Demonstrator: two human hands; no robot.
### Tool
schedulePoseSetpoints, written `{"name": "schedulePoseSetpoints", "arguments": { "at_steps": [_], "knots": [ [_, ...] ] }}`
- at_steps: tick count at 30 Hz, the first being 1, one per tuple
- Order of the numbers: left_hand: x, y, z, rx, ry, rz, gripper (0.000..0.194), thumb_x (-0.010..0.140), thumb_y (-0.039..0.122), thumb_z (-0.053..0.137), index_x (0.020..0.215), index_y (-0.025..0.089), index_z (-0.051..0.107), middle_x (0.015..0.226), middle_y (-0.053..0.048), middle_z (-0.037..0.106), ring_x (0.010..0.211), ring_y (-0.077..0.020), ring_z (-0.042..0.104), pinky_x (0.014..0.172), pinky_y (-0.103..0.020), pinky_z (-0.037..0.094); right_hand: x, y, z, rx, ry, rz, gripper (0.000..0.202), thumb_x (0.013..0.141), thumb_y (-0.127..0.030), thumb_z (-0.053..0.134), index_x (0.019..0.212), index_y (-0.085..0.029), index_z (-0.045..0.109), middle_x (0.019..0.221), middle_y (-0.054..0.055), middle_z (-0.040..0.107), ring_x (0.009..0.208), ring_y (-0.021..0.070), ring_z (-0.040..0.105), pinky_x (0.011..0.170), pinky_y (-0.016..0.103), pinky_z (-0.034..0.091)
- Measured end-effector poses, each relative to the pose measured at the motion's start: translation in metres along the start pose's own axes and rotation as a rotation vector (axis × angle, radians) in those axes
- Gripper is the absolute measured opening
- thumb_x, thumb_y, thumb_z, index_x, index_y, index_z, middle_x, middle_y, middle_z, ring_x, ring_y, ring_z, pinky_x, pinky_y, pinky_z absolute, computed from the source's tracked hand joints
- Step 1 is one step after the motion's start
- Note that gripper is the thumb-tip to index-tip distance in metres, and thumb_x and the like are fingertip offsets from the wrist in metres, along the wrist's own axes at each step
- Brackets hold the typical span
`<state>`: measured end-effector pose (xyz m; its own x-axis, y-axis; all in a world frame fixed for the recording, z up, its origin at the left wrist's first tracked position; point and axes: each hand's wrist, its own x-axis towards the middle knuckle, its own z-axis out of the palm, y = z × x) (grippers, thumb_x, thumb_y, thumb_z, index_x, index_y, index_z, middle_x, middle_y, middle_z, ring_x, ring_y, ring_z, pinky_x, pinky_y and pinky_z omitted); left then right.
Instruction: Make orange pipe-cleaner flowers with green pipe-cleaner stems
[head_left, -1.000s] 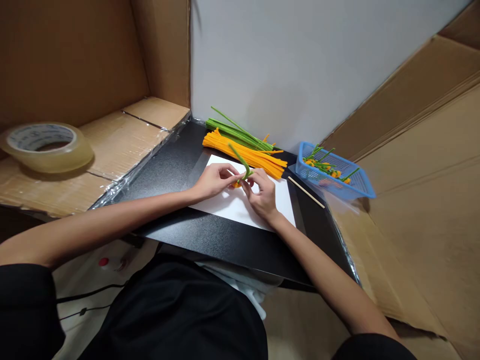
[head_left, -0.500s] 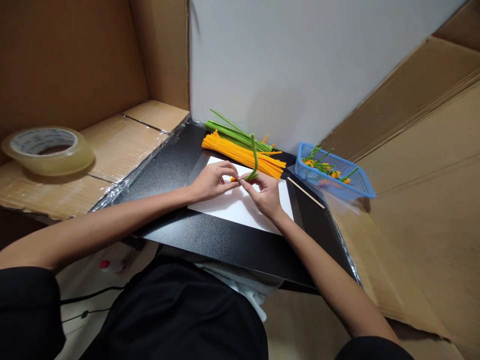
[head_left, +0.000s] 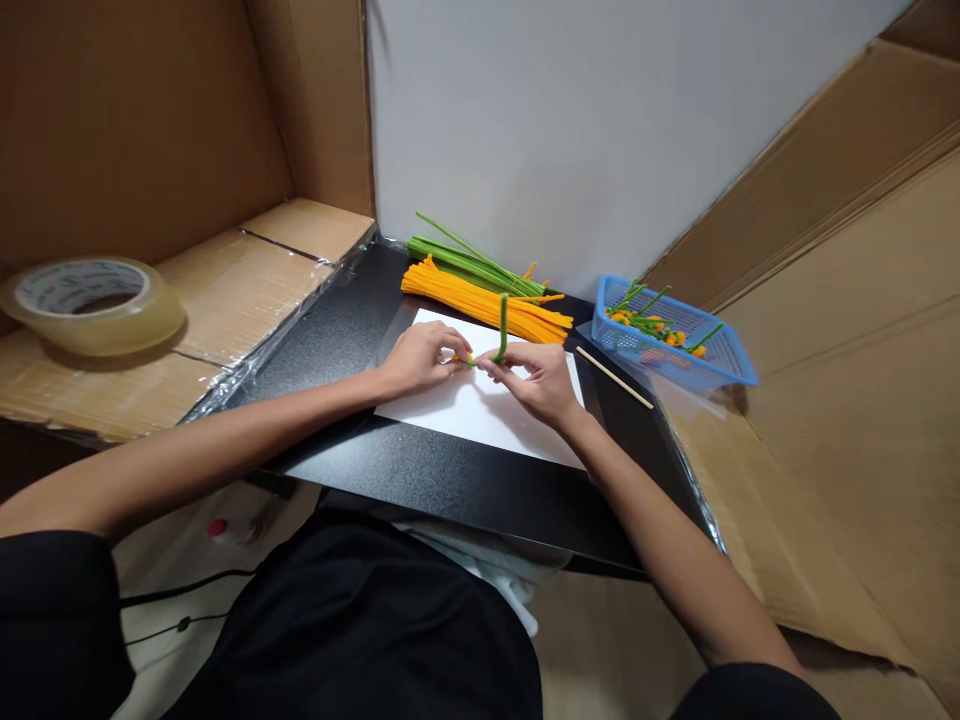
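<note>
Over a white sheet of paper [head_left: 480,418], my left hand [head_left: 421,358] pinches a small orange pipe-cleaner piece [head_left: 459,357], mostly hidden by the fingers. My right hand [head_left: 541,380] closes thumb and finger on a green pipe cleaner [head_left: 503,328]. Its longer end bends upward, and its short end runs left to the orange piece. The fingertips of both hands are a small gap apart. Just behind them lie a bundle of orange pipe cleaners [head_left: 480,303] and a bundle of green pipe cleaners [head_left: 469,262].
A blue basket [head_left: 731,372] at the right holds several orange-and-green pipe-cleaner pieces [head_left: 664,332]. Beside it lies a thin wooden stick [head_left: 615,378]. On cardboard at the left sits a roll of clear tape [head_left: 142,325]. Cardboard walls flank the black table [head_left: 360,465].
My right hand's fingertips have drawn slightly away from the left's, and the green pipe cleaner's upright end has turned and sits lower. The camera view has shifted slightly.
</note>
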<state>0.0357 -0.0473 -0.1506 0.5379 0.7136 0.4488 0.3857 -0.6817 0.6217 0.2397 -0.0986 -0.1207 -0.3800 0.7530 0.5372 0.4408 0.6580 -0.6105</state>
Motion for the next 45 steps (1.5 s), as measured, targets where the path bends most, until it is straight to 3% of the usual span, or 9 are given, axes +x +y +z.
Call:
{"name": "schedulePoseSetpoints", "arguments": {
  "at_steps": [6, 14, 21, 27, 32, 37, 39, 41, 45],
  "knots": [
    [-0.002, -0.002, 0.004, -0.103, -0.018, -0.122, 0.013, 0.074, 0.016, 0.07, 0.082, 0.018, 0.08, 0.082, -0.005, 0.078, 0.07, -0.0167, 0.067, 0.063, -0.026, 0.048, -0.002, -0.003, 0.0, 0.001, 0.102, 0.013, 0.015, 0.089, -0.029, 0.067, 0.086, -0.02, 0.079, 0.079, 0.005, 0.077, 0.063, 0.0153, 0.067, 0.062, 0.029, 0.054],
    [-0.003, 0.002, 0.009, -0.206, -0.054, -0.162, 0.01, 0.073, 0.017, 0.068, 0.074, 0.016, 0.078, 0.081, -0.005, 0.078, 0.072, -0.0181, 0.07, 0.067, -0.027, 0.051, -0.004, -0.007, 0.004, -0.157, 0.183, -0.105, 0.021, 0.088, -0.014, 0.057, 0.09, -0.021, 0.077, 0.076, 0.003, 0.075, 0.067, 0.0169, 0.069, 0.068, 0.032, 0.055],
    [-0.005, 0.006, 0.01, -0.115, -0.036, -0.118, 0.009, 0.073, 0.017, 0.07, 0.077, 0.017, 0.078, 0.079, -0.004, 0.077, 0.069, -0.0162, 0.066, 0.067, -0.027, 0.048, -0.002, -0.006, 0.009, 0.074, 0.266, 0.157, 0.016, 0.089, -0.03, 0.064, 0.089, -0.02, 0.076, 0.078, 0.003, 0.074, 0.064, 0.0159, 0.067, 0.063, 0.032, 0.056],
    [-0.004, 0.009, 0.007, -0.092, -0.066, -0.088, 0.014, 0.082, 0.029, 0.07, 0.077, 0.017, 0.076, 0.072, -0.003, 0.072, 0.066, -0.015, 0.06, 0.064, -0.027, 0.041, -0.001, -0.011, 0.012, 0.129, 0.316, 0.219, 0.017, 0.087, -0.035, 0.068, 0.094, -0.021, 0.075, 0.079, 0.002, 0.072, 0.067, 0.0151, 0.066, 0.068, 0.032, 0.057],
    [-0.005, 0.013, 0.005, -0.026, -0.05, -0.04, 0.013, 0.083, 0.029, 0.068, 0.08, 0.018, 0.075, 0.078, -0.004, 0.071, 0.071, -0.0164, 0.059, 0.067, -0.027, 0.041, 0.002, -0.003, 0.011, 0.276, 0.274, 0.356, 0.037, 0.078, -0.043, 0.078, 0.106, -0.019, 0.07, 0.082, 0.002, 0.071, 0.072, 0.0153, 0.065, 0.063, 0.029, 0.055],
    [-0.004, 0.012, 0.004, -0.136, -0.037, -0.08, 0.018, 0.087, 0.03, 0.063, 0.08, 0.017, 0.073, 0.078, -0.003, 0.072, 0.073, -0.0162, 0.062, 0.069, -0.027, 0.044, 0.002, 0.012, 0.008, 0.388, 0.261, 0.465, 0.057, 0.071, -0.045, 0.083, 0.118, -0.022, 0.063, 0.08, -0.002, 0.065, 0.066, 0.0121, 0.059, 0.058, 0.026, 0.051],
    [-0.004, 0.012, 0.003, -0.193, -0.042, -0.102, 0.02, 0.088, 0.031, 0.061, 0.082, 0.017, 0.074, 0.079, -0.003, 0.073, 0.072, -0.0155, 0.062, 0.069, -0.026, 0.044, 0.002, 0.016, 0.008, 0.465, 0.226, 0.523, 0.053, 0.069, -0.044, 0.083, 0.114, -0.022, 0.066, 0.081, -0.001, 0.066, 0.064, 0.0114, 0.058, 0.058, 0.026, 0.05],
    [-0.004, 0.011, 0.002, -0.212, -0.059, -0.104, 0.021, 0.088, 0.032, 0.061, 0.083, 0.017, 0.074, 0.08, -0.003, 0.073, 0.074, -0.0158, 0.063, 0.07, -0.026, 0.045, 0.002, 0.016, 0.008, 0.508, 0.169, 0.547, 0.039, 0.068, -0.044, 0.084, 0.097, -0.019, 0.073, 0.079, 0.001, 0.068, 0.063, 0.0112, 0.058, 0.058, 0.026, 0.049],
    [-0.005, 0.011, 0.004, -0.096, -0.059, -0.074, 0.02, 0.087, 0.031, 0.062, 0.081, 0.018, 0.076, 0.083, -0.005, 0.073, 0.078, -0.0182, 0.062, 0.072, -0.03, 0.043, 0.003, 0.008, 0.008, 0.348, 0.223, 0.438, 0.025, 0.069, -0.041, 0.084, 0.07, -0.019, 0.074, 0.07, 0.002, 0.07, 0.062, 0.0132, 0.059, 0.06, 0.028, 0.049]
  ]
}}
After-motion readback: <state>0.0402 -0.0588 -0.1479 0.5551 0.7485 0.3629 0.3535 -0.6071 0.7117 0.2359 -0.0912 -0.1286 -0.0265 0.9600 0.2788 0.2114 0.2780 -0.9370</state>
